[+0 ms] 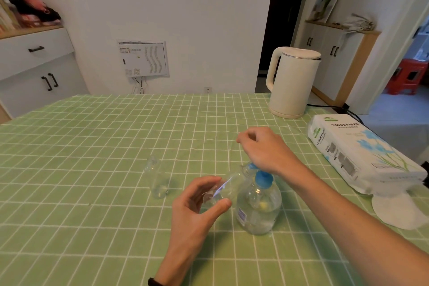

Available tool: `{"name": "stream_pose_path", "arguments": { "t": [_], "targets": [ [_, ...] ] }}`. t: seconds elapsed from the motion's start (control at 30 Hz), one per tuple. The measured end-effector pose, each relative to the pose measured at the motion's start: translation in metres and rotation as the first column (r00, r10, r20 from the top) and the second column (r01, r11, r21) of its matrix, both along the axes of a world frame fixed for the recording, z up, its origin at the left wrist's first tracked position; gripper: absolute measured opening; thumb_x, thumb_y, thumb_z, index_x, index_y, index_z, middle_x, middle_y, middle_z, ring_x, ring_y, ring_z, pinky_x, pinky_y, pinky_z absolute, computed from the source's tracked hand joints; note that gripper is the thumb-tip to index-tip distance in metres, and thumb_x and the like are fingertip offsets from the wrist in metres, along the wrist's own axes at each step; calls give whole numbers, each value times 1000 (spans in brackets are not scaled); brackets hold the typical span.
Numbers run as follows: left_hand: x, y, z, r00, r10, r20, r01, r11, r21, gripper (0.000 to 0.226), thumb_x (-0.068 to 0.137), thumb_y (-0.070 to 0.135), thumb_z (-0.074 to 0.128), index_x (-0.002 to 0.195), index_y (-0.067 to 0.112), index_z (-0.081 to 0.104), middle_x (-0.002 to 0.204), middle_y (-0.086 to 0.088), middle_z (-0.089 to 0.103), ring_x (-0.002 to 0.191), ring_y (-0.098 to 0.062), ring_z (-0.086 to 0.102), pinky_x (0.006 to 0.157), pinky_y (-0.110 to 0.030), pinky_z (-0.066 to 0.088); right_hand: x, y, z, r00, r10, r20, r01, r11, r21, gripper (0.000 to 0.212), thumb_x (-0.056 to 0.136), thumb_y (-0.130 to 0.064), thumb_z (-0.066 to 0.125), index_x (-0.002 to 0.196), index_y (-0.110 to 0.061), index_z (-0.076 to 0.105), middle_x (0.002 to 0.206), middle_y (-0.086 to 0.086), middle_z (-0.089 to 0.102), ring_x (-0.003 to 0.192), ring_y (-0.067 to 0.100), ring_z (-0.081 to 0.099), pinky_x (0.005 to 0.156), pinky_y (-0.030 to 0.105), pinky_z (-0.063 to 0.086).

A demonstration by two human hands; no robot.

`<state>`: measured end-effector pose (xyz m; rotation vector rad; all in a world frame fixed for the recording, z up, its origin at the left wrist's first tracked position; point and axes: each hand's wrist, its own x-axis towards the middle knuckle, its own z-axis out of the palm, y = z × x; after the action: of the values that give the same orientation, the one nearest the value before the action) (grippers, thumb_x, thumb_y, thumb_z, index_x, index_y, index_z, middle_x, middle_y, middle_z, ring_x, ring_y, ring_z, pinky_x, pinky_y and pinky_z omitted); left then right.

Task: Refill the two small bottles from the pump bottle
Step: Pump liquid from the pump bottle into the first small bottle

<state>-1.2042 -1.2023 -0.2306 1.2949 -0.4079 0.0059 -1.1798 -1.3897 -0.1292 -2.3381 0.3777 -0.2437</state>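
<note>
A clear pump bottle [258,209] with a blue pump top stands on the green checked tablecloth near the table's middle. My left hand [197,202] grips a small clear bottle [228,189], tilted with its mouth up against the blue nozzle. My right hand [264,146] hovers over the pump head, its wrist resting on the blue top and its fingers curled; whether they pinch anything I cannot tell. A second small clear bottle [156,179] stands upright and uncapped to the left, apart from both hands.
A cream electric kettle [293,81] stands at the back right with its cord trailing off the table. A tissue paper pack [357,151] lies along the right edge, and a white round pad [399,210] lies in front of it.
</note>
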Motion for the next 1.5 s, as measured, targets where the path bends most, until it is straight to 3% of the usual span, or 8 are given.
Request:
{"name": "stream_pose_path", "arguments": {
  "t": [0.3,0.47,0.57,0.8,1.0,1.07,1.2,1.5],
  "targets": [
    [2,0,-1,999,-10,47,10,1000,16,41,65,29,91,105,33,81,111,0,82,108,-18,77,95,-22,58,1,-3,-4,1000,11,-21,-12,999,-32,33,104,-27,50,107,-9,77,51,-12,54,46,8,49,56,30,42],
    [5,3,-3,999,3,48,-4,999,35,43,66,29,91,108,28,80,113,0,82,111,-18,77,96,-21,58,-3,0,-8,998,14,-63,-14,1000,-9,34,104,-24,49,107,-6,78,88,-10,74,92,28,75,83,44,60],
    [4,3,-3,998,13,57,-15,999,38,42,67,29,91,107,32,80,113,1,82,110,-17,77,96,-20,57,-4,1,-7,999,-5,-36,4,1000,-16,35,102,-23,49,113,-1,74,80,7,72,71,27,64,70,38,54],
    [1,1,-3,999,14,51,-15,1000,19,42,65,31,91,106,35,81,113,0,82,111,-20,77,96,-24,59,-3,0,1,1000,-15,11,16,999,-36,36,102,-25,50,113,2,72,60,0,48,56,16,42,57,32,38],
    [1,1,-2,999,5,50,-6,1000,19,41,66,31,90,106,35,81,113,2,82,112,-17,76,97,-22,57,-5,0,-1,1000,-2,20,2,1000,21,38,104,-27,48,113,1,73,84,2,78,86,37,73,72,42,58],
    [2,2,-3,999,7,51,-9,1000,24,41,66,31,90,106,34,81,113,2,82,111,-17,77,96,-21,57,-5,0,-4,1000,-4,14,3,1000,24,37,105,-26,46,108,-5,77,79,-20,71,85,30,75,72,37,58],
    [3,3,-3,998,10,55,-12,1000,27,42,67,31,90,107,33,81,113,2,82,111,-17,77,97,-22,57,-3,0,-10,1000,-1,-1,1,999,37,34,106,-26,45,104,-18,77,111,-9,78,102,23,73,84,36,57],
    [2,0,-2,998,6,69,-7,1000,13,41,66,29,91,105,35,81,113,0,82,110,-19,77,95,-22,58,1,-3,-4,992,-16,121,13,999,30,21,106,-36,50,112,-27,68,99,-20,67,89,1,65,69,19,49]
  ]
}}
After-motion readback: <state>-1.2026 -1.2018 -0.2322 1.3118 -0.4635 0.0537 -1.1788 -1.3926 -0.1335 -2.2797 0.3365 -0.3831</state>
